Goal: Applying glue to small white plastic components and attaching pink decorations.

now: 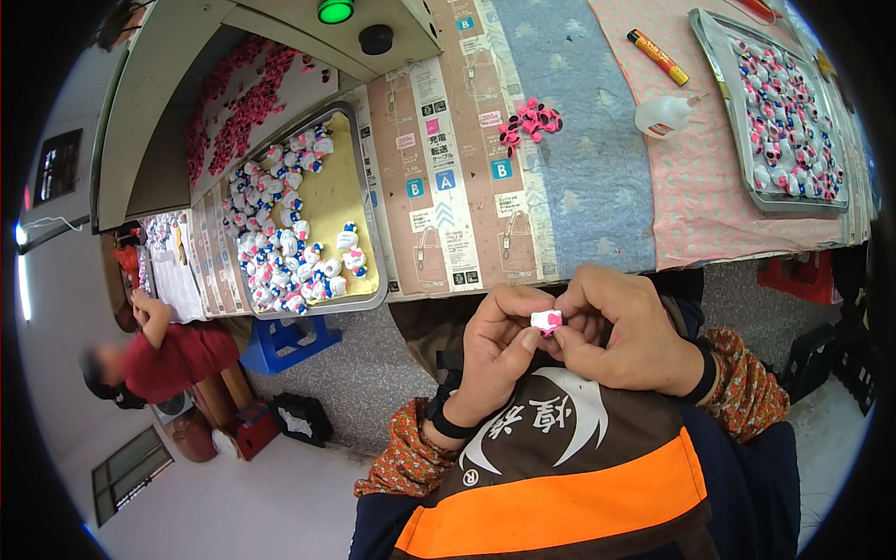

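Observation:
Between the fingertips of both hands, just past the table's near edge, is a tiny white and pink figurine (547, 322). My left hand (501, 343) pinches it from the left with thumb and forefinger. From the other side my right hand (633, 334) closes on it, its fingers partly hiding the right edge. Beyond the hands on the table lies a small heap of pink and black pieces (530, 124). To the left, a metal tray (347, 191) with a yellow lining holds many white, blue and pink figurines (289, 252).
A second tray (803, 203) full of figurines stands at the right, near a white squeeze bottle (663, 116) and a yellow-red tube (658, 57). A beige machine (271, 23) with a green light covers more pink pieces (238, 107). Another person (182, 362) sits at the left beside a blue stool (289, 345).

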`<state>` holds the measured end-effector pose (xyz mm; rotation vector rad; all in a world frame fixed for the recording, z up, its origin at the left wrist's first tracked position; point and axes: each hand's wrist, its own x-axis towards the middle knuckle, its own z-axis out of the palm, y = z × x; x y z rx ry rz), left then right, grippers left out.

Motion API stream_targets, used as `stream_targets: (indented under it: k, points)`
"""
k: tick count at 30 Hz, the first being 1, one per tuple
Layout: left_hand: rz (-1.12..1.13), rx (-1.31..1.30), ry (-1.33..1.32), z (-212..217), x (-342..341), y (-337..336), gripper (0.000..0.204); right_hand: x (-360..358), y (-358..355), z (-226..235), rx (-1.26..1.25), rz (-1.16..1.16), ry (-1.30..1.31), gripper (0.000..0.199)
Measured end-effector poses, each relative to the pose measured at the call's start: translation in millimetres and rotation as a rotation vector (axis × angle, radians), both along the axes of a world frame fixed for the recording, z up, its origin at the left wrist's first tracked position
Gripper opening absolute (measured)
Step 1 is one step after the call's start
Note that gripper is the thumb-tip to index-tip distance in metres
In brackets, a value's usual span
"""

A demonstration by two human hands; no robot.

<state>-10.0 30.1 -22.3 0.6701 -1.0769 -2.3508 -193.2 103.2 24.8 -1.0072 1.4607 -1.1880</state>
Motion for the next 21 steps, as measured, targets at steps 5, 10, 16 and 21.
stream_targets:
  k: [5, 10, 16, 21]
  points:
    - [-0.032, 0.011, 0.005, -1.0, 0.8, 0.3, 0.024, 0.0, 0.3, -1.8, -0.070, 0.006, 0.088, 0.018]
    - [-0.027, 0.039, -0.001, -0.6, 0.3, 2.2, 0.025, 1.2, 1.4, -5.3, -0.086, -0.012, 0.073, 0.018]
    - [0.034, -0.057, -0.054, 12.4, -5.4, 6.9, 0.030, 2.8, -1.3, -4.4, -0.131, -0.023, 0.191, 0.020]
    - [0.060, -0.203, -0.087, 11.2, -5.1, 7.5, 0.033, 6.2, -1.4, -8.2, -0.248, -0.009, 0.320, 0.024]
